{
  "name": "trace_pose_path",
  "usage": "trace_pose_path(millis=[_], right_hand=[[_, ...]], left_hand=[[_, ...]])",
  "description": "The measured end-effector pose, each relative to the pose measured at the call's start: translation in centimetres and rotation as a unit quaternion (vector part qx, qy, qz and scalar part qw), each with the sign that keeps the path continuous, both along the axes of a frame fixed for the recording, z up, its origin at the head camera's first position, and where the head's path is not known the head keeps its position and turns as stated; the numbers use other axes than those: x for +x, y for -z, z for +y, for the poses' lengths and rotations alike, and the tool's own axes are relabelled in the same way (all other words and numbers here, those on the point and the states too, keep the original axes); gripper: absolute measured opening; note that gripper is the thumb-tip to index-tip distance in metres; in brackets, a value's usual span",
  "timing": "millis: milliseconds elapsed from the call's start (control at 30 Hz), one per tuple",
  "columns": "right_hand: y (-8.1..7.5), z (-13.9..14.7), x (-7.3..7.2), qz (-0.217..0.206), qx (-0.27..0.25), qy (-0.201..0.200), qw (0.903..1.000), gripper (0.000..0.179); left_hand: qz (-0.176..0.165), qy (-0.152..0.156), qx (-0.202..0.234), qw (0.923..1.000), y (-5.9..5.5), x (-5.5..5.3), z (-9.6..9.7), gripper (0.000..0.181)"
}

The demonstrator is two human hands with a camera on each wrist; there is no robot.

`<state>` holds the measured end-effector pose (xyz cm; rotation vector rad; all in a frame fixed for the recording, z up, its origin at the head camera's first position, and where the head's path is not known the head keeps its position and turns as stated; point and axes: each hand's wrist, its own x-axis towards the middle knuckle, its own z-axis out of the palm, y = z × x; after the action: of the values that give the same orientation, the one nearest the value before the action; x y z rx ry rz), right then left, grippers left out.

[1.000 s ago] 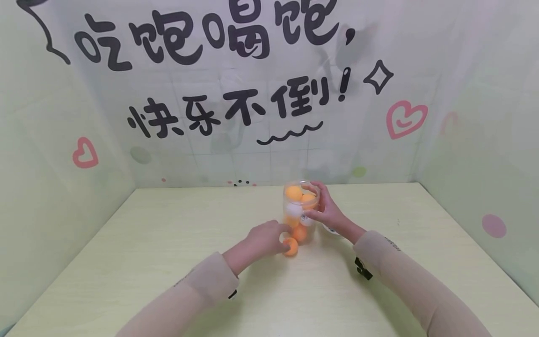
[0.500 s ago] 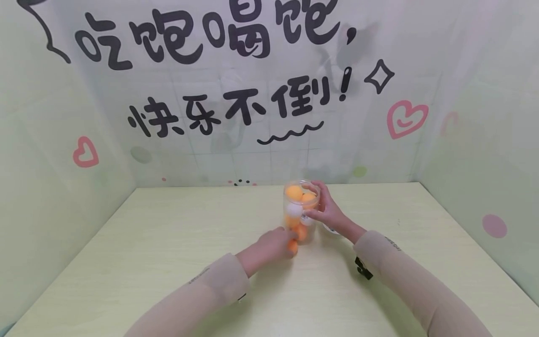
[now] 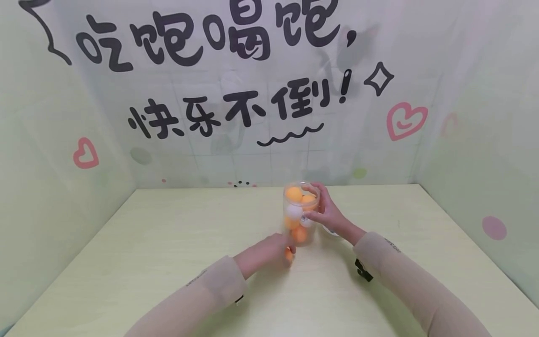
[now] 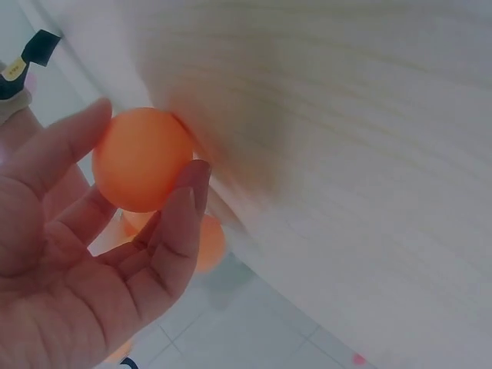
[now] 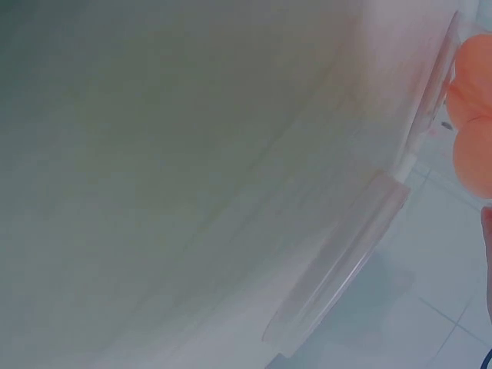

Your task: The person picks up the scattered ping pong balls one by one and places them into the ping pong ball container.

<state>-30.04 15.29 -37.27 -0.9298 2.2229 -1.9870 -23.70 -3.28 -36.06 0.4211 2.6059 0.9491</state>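
In the head view my left hand (image 3: 273,248) pinches an orange ping-pong ball (image 3: 288,255) low at the table, just in front of a clear plastic jar (image 3: 310,239). The left wrist view has this ball (image 4: 142,160) between thumb and fingers; whether it touches the tabletop I cannot tell. The jar stands upright, its top uncovered, with several orange and white balls inside. My right hand (image 3: 330,214) grips it around the upper right side. Only a sliver of that hand (image 5: 488,246) enters the right wrist view, beside orange balls (image 5: 475,157) in the jar.
A clear round lid (image 3: 331,231) lies on the table right of the jar, partly behind my right wrist; the right wrist view has this lid (image 5: 338,265) larger. The pale wood table (image 3: 189,224) is bordered by a printed back curtain (image 3: 236,164) and side curtains.
My left hand has shifted rightward to the jar's base, then slightly back toward me with the orange ball in its fingers. The right hand and jar have stayed put.
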Motion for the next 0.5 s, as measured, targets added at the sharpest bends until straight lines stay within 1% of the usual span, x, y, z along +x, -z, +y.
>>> trace_pose_path(millis=[33, 100, 167, 200, 267, 500], right_hand=[[0.0, 0.0, 0.0, 0.000, -0.001, 0.000, 1.0000, 0.071], [0.0, 0.0, 0.1, 0.000, -0.002, -0.002, 1.0000, 0.070], [0.0, 0.0, 0.1, -0.002, -0.003, -0.001, 1.0000, 0.071], [0.0, 0.0, 0.2, -0.002, -0.002, 0.000, 1.0000, 0.071], [-0.1, 0.0, 0.2, -0.003, 0.000, 0.002, 1.0000, 0.071], [0.0, -0.1, 0.2, -0.004, 0.000, 0.005, 1.0000, 0.071]], left_hand=[[0.013, 0.024, -0.030, 0.9992, -0.1, -0.1, -0.1, 0.011], [0.048, 0.076, -0.083, 0.9925, -0.4, -0.2, -0.3, 0.018], [0.066, 0.108, -0.115, 0.9852, -0.6, -0.3, -0.4, 0.019], [0.064, 0.115, -0.122, 0.9838, -0.7, -0.3, -0.5, 0.019], [0.062, 0.118, -0.126, 0.9831, -0.8, -0.2, -0.5, 0.019], [0.044, 0.105, -0.134, 0.9844, -1.5, 0.3, -0.5, 0.021]])
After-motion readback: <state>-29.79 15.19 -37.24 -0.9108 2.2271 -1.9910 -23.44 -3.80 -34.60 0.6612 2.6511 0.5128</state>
